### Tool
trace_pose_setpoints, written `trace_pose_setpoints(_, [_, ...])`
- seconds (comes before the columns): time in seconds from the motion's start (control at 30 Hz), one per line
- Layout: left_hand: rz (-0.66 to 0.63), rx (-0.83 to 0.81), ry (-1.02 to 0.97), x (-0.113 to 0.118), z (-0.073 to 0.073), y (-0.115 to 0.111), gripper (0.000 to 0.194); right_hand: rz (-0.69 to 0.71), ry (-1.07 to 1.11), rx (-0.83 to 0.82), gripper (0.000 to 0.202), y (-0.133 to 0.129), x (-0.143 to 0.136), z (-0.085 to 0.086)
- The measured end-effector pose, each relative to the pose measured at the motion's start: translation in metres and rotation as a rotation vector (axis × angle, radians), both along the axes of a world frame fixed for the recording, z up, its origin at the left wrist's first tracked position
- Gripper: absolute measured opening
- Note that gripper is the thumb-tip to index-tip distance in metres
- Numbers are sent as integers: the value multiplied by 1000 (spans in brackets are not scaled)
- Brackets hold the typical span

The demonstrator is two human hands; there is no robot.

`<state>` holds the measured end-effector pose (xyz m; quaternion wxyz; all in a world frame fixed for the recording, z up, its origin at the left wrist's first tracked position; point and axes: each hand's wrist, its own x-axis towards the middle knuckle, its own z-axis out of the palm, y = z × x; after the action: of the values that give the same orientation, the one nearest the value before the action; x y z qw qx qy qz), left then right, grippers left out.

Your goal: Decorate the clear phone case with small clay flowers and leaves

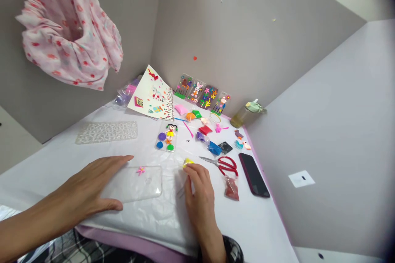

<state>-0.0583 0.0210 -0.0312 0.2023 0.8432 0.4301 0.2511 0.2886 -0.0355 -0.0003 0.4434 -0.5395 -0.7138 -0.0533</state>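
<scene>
Left hand (92, 187) flat, fingers spread, pinning the clear phone case (134, 183) on the counter (262, 222); right hand (199, 189) pinches yellow clay (187, 163) just beside it (light pressure, or the bit squashes).

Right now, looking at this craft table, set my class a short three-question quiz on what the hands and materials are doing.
1. True or false: the left hand rests on a clear phone case that bears a small pink flower.
2. What colour is the bit of clay at the fingers of the right hand?
A. blue B. yellow C. black
3. Which lies nearer the right hand: the red-handled scissors or the dark phone?

Key
1. True.
2. B, yellow.
3. The scissors; the phone lies beyond them, nearer the table edge.
</scene>
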Motion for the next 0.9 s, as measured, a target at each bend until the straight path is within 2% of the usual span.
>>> trace_pose_setpoints(0.07, [-13, 17, -7, 3, 1, 1, 89, 21, -17, 7, 38, -2, -8, 0])
trace_pose_setpoints(0.2, [-43, 44, -69, 18, 7, 12, 46, 84, -20, 31, 36, -5, -23, 3])
trace_pose_setpoints(0.27, [-76, 73, -85, 27, 10, 21, 33, 123, -33, 39, 35, -5, -28, 3])
trace_pose_setpoints(0.43, [-119, 81, -80, 44, 10, 43, 31, 150, -70, 9, 30, -4, -29, 1])
trace_pose_setpoints(0.57, [-194, 68, -49, 49, 13, 54, 29, 146, -72, -6, 29, -4, -27, 0])
trace_pose_setpoints(0.73, [-236, 52, -52, 48, 17, 59, 28, 149, -75, -16, 29, -5, -26, 0])
trace_pose_setpoints(0.9, [-236, 34, -90, 50, 9, 58, 31, 152, -83, -21, 28, -4, -26, -1])
